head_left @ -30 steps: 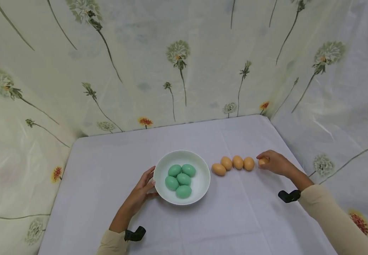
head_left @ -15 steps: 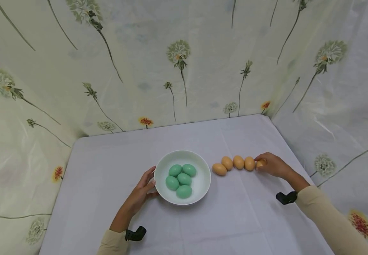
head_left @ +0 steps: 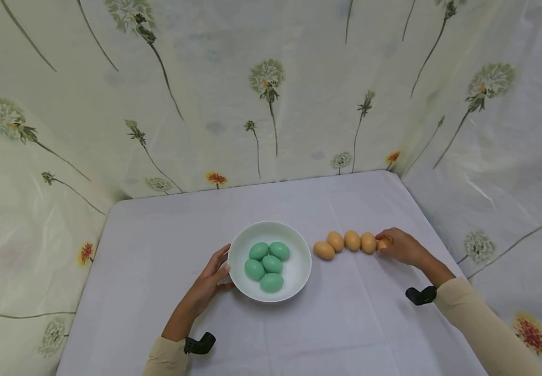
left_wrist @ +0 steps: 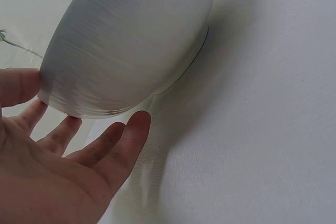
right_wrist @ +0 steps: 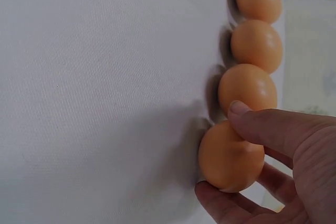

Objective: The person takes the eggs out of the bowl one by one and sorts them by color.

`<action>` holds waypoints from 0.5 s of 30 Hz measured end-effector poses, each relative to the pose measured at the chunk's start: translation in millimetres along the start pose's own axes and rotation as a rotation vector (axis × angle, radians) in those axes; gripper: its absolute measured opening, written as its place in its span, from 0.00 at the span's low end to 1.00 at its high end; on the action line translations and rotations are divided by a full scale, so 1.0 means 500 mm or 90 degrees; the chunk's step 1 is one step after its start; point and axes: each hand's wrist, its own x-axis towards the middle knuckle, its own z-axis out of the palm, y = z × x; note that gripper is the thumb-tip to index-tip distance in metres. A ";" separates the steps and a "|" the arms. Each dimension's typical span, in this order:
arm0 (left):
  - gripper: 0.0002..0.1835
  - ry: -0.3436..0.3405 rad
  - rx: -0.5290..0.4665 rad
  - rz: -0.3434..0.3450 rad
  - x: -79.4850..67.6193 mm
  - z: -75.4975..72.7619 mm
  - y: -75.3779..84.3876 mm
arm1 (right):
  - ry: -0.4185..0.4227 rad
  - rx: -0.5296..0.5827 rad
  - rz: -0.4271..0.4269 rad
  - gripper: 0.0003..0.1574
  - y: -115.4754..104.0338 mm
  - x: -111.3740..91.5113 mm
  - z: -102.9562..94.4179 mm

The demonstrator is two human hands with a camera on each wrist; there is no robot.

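Note:
A white bowl point(head_left: 298, 282) with several green eggs point(head_left: 272, 263) in it stands at the middle of the table. My left hand point(head_left: 209, 279) holds the bowl by its left side, thumb at the rim; in the left wrist view its fingertips point(left_wrist: 137, 121) lie spread along the outer wall. To the right of the bowl, several brown eggs point(head_left: 352, 241) form a slightly bent row. At the row's right end my right hand point(head_left: 403, 246) grips the last brown egg point(right_wrist: 231, 156) between thumb and fingers, close against its neighbour.
A pale cloth covers the table point(head_left: 172, 230). A flower-printed curtain point(head_left: 196, 94) rises behind it and along both sides. Each wrist bears a black camera, the left camera point(head_left: 199, 344) and the right camera point(head_left: 420, 296).
My right hand has moved slightly left with its egg, closing the gap to the row. My left hand and the bowl keep their places; the head view shifts a little.

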 end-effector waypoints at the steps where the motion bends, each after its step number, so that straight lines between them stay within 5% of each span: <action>1: 0.31 0.000 0.000 0.000 0.000 0.000 0.000 | -0.001 -0.001 0.001 0.25 -0.002 -0.001 0.000; 15: 0.31 -0.002 -0.006 0.000 0.001 -0.001 -0.002 | -0.018 -0.011 0.026 0.35 -0.019 -0.008 -0.042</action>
